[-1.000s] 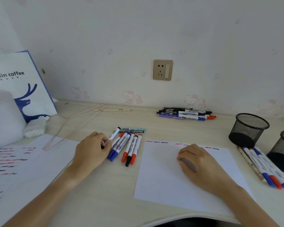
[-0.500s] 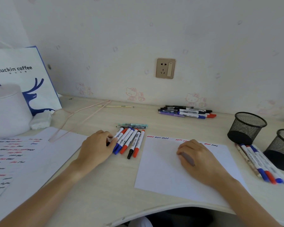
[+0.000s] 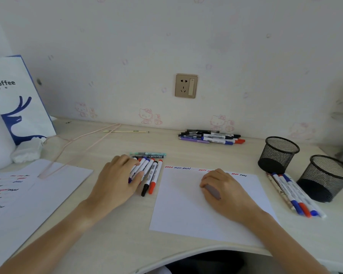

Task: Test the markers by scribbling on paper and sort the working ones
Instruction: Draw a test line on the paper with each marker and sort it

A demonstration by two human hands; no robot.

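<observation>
Your left hand (image 3: 119, 180) lies over the near row of markers (image 3: 150, 175) at mid-desk, just left of the test paper (image 3: 188, 210). A second ago its fingers pinched one marker lifted clear of the row; now the fingers curl down among the barrels, thumb against a blue-tipped one, and whether any single marker is truly gripped cannot be told. That reads as a choice in progress: the next marker to test is being picked or swapped, not yet carried to the sheet.

Your right hand (image 3: 224, 186) rests curled on the paper, where it was a second ago, fingers wrapped round a grey object (image 3: 213, 191), perhaps a cap or a marker. Above it a line of red, blue and black squiggles (image 3: 186, 168) runs along the sheet's top edge; the rest of the sheet is bare, leaving ample room for further scribbles.

Outward: a second row of markers (image 3: 297, 194) lies at the paper's right, beside two black mesh cups (image 3: 278, 153), both seemingly without markers. A third bunch (image 3: 212, 137) sits near the wall. To the left lie used sheets (image 3: 18, 186) covered in marks, a pink cable (image 3: 77, 143) trailing across their corner. The desk's front edge (image 3: 186, 254) runs just below the paper.
</observation>
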